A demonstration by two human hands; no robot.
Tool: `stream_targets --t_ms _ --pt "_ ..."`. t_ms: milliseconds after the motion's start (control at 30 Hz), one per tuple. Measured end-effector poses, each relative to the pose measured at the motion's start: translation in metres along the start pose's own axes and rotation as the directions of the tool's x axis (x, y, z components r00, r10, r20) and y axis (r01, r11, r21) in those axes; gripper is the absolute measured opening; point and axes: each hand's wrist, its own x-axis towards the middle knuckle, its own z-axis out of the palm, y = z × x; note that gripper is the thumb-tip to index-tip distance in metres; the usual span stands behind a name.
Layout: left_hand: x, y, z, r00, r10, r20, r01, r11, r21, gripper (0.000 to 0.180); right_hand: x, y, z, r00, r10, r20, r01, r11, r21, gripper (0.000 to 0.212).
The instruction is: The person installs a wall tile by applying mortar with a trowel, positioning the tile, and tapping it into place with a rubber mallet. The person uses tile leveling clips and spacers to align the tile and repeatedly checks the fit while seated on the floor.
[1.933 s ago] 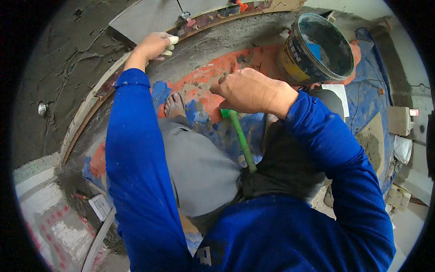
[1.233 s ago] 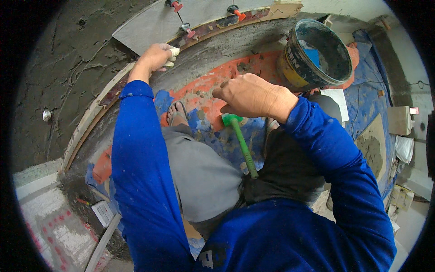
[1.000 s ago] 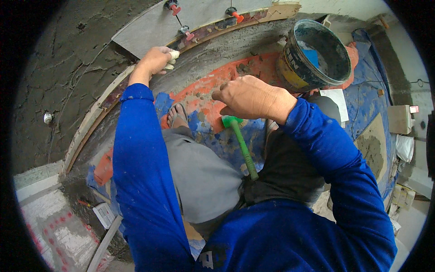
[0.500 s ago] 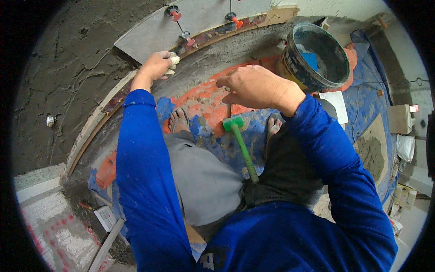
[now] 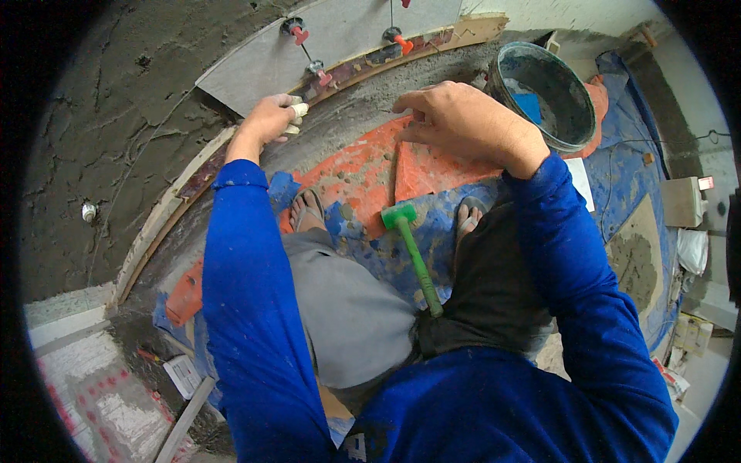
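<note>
My left hand is at the lower edge of a pale grey tile, beside a curved wooden strip. Its fingers are bent, with whitish coverings on some fingertips; whatever they grip, if anything, is hidden. My right hand hovers over the orange sheet, left of a black bucket. Its fingers are loosely curled, thumb and forefinger apart, nothing between them. Red-handled tile-levelling clips sit along the tile joints. A green mallet lies between my feet, its handle toward me.
Wet grey mortar covers the wall at left. Orange sheeting and a blue tarp lie underfoot. A blue piece is inside the bucket. At right are a mortar-smeared board and a cardboard box.
My right hand has shifted up and to the right, uncovering more orange sheet. My left hand has stayed near the tile's lower edge, moving only slightly.
</note>
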Motion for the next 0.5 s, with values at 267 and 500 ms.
stream_targets --t_ms 267,500 --pt "0.002 -0.001 0.002 1.000 0.024 0.000 -0.024 0.999 0.034 0.039 -0.002 0.011 -0.002 1.000 0.012 0.006 -0.012 1.000 0.016 0.039" --pt "-0.002 0.004 0.005 1.000 0.012 -0.022 -0.011 1.000 0.023 0.039 -0.004 -0.001 -0.007 0.998 0.033 0.056 -0.034 0.999 0.012 0.040"
